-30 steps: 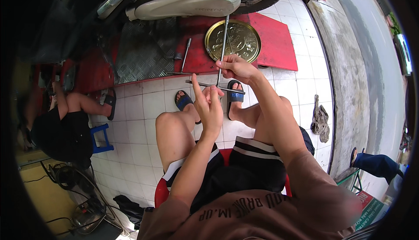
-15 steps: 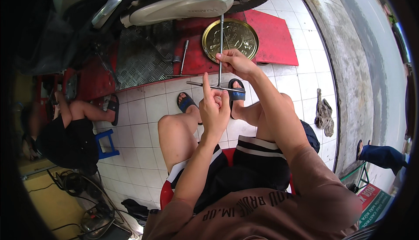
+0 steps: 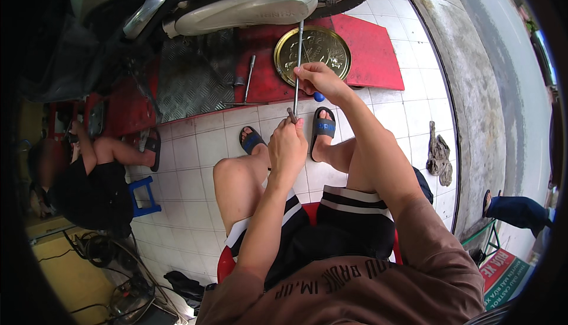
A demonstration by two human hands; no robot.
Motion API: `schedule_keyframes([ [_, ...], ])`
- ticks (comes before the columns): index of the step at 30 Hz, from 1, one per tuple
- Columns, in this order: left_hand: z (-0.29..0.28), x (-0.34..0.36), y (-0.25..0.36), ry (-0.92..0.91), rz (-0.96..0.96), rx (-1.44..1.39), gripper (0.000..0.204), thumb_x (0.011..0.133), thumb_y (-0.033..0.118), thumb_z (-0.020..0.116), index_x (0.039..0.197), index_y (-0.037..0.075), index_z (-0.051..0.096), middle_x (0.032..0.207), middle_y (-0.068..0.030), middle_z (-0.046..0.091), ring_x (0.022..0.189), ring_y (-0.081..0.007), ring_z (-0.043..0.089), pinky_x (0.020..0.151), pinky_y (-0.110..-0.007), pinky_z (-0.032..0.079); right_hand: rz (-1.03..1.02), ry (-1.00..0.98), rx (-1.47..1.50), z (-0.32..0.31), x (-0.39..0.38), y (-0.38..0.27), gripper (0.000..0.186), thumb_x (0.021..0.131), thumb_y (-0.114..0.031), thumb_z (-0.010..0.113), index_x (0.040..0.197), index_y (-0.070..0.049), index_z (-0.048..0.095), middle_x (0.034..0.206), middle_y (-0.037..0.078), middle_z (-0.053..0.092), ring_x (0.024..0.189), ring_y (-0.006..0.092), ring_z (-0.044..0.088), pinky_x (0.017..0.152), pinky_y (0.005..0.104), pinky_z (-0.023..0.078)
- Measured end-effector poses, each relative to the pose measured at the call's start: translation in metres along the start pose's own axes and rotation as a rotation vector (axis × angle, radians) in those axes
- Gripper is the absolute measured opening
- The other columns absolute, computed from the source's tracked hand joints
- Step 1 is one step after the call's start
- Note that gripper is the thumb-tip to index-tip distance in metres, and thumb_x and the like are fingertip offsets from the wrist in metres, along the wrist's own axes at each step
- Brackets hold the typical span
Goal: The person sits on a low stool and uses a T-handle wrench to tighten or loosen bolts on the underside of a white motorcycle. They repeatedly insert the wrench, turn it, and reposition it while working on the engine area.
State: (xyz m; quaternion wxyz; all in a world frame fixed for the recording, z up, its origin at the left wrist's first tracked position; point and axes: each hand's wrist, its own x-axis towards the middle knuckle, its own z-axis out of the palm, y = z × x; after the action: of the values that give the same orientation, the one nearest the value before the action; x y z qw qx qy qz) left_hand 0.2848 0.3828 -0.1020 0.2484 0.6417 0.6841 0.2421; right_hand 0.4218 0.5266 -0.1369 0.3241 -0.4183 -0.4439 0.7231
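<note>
A long T-handle socket wrench (image 3: 297, 47) runs from the rear end of a scooter's silver engine cover (image 3: 254, 7) toward me. My left hand (image 3: 288, 147) is closed at its crossbar, which now points nearly along my line of sight; the fingertips are mostly hidden. Farther up, the thumb and fingers of my right hand (image 3: 322, 82) close around the shaft. The wrench's far tip meets the cover's lower edge, and the fastener there is not visible. Under the shaft lies a round gold tray (image 3: 331, 53). A small blue round thing (image 3: 319, 96) shows just below my right hand.
The scooter stands over a red platform (image 3: 376, 53) with a metal tread plate (image 3: 189, 82). Another T-handle wrench (image 3: 250, 73) lies on it. At left, a person (image 3: 89, 177) sits near a blue stool (image 3: 144, 196). A grey rag (image 3: 439, 153) lies on the tiles at right.
The wrench's crossbar has turned from lying sideways to pointing toward me. My left hand has gone from a raised finger to curled at the crossbar; my right hand stays on the shaft.
</note>
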Motion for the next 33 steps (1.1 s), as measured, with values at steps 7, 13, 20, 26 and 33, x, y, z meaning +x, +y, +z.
schedule_keyframes([
  [7,0.001,0.003,-0.006,0.031,0.025,-0.074,0.030,0.097,0.019,0.049,0.089,-0.003,0.067,0.083,-0.0240,0.066,0.078,-0.0425,0.063,0.069,-0.049,0.048,-0.060,0.202,0.038,-0.030,0.040,-0.027,0.052,0.099,-0.019,0.051,0.145,-0.008,0.031,0.105,0.009,0.065,0.083,0.0191,0.067,0.074,0.0302,0.052],
  [13,-0.003,0.003,0.003,-0.034,-0.007,-0.103,0.029,0.097,0.019,0.050,0.089,-0.004,0.067,0.083,-0.0252,0.066,0.077,-0.0426,0.063,0.067,-0.047,0.049,-0.318,0.193,0.170,-0.044,0.096,-0.021,0.055,0.098,-0.011,0.052,0.148,-0.007,0.031,0.115,0.009,0.065,0.088,0.0196,0.068,0.081,0.0314,0.053],
  [20,0.006,0.004,0.002,-0.057,0.020,-0.149,0.026,0.096,0.013,0.051,0.088,-0.009,0.062,0.084,-0.0273,0.064,0.078,-0.0446,0.062,0.069,-0.048,0.049,-0.420,0.406,0.190,-0.048,0.111,-0.015,0.031,0.092,-0.008,0.063,0.117,0.010,0.058,0.100,0.013,0.068,0.083,0.0213,0.070,0.076,0.0285,0.057],
  [26,0.016,-0.004,0.008,-0.093,0.065,-0.151,0.025,0.095,0.014,0.050,0.086,-0.006,0.062,0.082,-0.0243,0.063,0.075,-0.0424,0.062,0.069,-0.047,0.050,-0.383,0.366,0.224,-0.053,0.110,-0.017,0.031,0.091,-0.011,0.066,0.115,0.007,0.059,0.094,0.010,0.069,0.079,0.0185,0.069,0.074,0.0258,0.055],
  [33,0.029,-0.015,0.006,-0.211,0.117,-0.069,0.016,0.089,0.011,0.055,0.091,-0.003,0.061,0.081,-0.0195,0.064,0.073,-0.0378,0.064,0.069,-0.046,0.053,-0.321,0.306,0.159,-0.056,0.103,-0.007,0.019,0.090,-0.013,0.066,0.102,0.001,0.062,0.090,0.010,0.069,0.074,0.0162,0.067,0.071,0.0259,0.053],
])
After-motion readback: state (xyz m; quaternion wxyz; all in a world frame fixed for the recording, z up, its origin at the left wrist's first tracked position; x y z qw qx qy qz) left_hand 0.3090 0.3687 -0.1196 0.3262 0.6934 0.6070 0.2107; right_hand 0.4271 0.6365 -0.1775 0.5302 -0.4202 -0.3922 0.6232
